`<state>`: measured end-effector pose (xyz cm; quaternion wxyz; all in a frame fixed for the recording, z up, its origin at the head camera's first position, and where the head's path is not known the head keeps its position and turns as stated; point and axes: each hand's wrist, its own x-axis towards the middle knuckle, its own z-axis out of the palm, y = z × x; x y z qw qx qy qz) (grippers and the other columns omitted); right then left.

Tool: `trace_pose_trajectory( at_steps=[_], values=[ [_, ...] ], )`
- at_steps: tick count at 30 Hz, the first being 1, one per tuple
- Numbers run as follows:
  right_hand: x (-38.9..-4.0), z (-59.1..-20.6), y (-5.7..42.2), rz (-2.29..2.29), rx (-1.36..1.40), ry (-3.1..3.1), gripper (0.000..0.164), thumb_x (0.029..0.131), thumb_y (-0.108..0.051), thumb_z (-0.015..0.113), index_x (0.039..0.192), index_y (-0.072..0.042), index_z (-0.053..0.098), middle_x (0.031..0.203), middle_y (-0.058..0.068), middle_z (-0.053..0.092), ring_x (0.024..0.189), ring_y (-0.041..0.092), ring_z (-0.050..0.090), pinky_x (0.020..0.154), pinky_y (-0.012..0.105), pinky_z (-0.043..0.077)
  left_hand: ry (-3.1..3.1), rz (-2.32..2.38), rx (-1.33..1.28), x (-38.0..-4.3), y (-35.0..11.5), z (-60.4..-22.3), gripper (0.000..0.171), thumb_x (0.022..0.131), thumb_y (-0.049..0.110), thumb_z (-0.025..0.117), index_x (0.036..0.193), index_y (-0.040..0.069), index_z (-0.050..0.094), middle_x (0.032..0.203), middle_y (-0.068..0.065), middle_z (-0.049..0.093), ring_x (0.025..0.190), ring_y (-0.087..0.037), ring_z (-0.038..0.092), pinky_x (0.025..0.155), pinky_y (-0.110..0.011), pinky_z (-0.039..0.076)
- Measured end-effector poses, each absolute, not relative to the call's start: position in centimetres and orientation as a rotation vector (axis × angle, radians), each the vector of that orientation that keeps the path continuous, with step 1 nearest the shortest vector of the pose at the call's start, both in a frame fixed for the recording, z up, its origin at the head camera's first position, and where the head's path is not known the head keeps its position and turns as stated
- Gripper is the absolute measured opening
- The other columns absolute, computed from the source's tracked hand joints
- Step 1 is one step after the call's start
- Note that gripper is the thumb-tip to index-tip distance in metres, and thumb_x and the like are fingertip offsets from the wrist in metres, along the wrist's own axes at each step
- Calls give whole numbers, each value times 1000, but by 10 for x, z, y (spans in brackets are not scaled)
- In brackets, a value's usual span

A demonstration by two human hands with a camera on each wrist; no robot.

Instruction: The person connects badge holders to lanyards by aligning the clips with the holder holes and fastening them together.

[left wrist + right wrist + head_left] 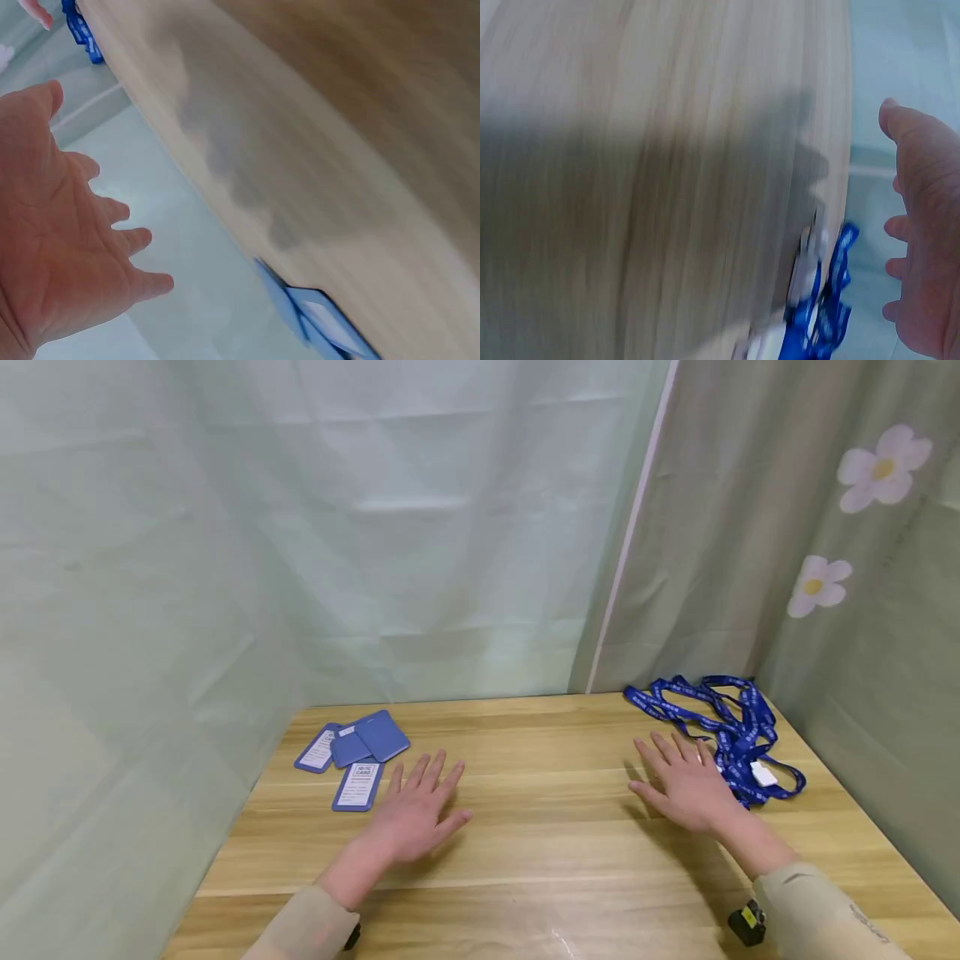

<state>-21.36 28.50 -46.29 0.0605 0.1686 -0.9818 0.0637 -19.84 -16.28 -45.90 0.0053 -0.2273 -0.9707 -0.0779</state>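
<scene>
Fingers spread, my left hand (412,817) hovers above the table with nothing in its grasp. Just beyond it on the left lie several blue card holders (358,787), some overlapping; two show a white printed insert. In the left wrist view the palm (67,240) faces the tabletop, and the card holders (322,319) appear at the lower edge. My right hand (690,783), also spread and holding nothing, is over the table beside a tangled heap of blue printed lanyards (738,735). White clips show on the lanyards (810,322) in the right wrist view, below the right hand (930,232).
The wood-grain table (540,877) is bordered by pale curtains (450,543) at the back and sides. White flowers (885,468) decorate the right curtain. A small black device (747,923) sits at the right wrist.
</scene>
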Motion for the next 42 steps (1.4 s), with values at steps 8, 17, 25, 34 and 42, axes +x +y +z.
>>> trace_pose_trajectory(
  at_steps=[8, 17, 25, 34, 42],
  values=[
    [-218, -453, 329, 180, 406, -3048, 85, 100, -65, 49, 161, -9, 31, 162, 29, 28, 146, 57, 17, 113, 76, 9, -3032, -149, -883, -200, -129, -441, 77, 103, 65, 41, 165, 24, 21, 171, -10, 8, 156, -35, 9, 121, -64, 3],
    [-224, -448, 363, 171, 347, -3077, 82, 99, -59, 57, 158, -4, 37, 157, 32, 34, 144, 58, 20, 112, 77, 12, -2962, -29, -1159, -199, -78, -442, 77, 103, 67, 36, 166, 29, 13, 172, -9, 6, 156, -35, 11, 122, -63, 7],
    [-233, -448, 372, 166, 300, -3018, 48, 99, -34, 67, 133, 0, 66, 129, 30, 62, 120, 52, 52, 98, 72, 40, -2938, -18, -1288, -186, -41, -442, 76, 103, 69, 32, 166, 30, 13, 172, -8, 8, 156, -32, 10, 123, -60, 6],
    [-240, -447, 370, 196, 200, -3082, 24, 92, -33, 75, 93, -9, 78, 89, 7, 71, 86, 33, 61, 76, 56, 50, -2917, -20, -1379, -176, 1, -446, 75, 102, 70, 32, 165, 30, 19, 171, -7, 11, 156, -30, 11, 124, -58, 8],
    [-242, -451, 369, 231, 29, -3178, 24, 92, -35, 73, 79, -15, 70, 75, 2, 61, 77, 32, 55, 63, 49, 47, -2896, 69, -1415, -171, 24, -455, 78, 100, 74, 27, 165, 33, 16, 172, -4, 8, 156, -28, 12, 123, -57, 9]
  ],
)
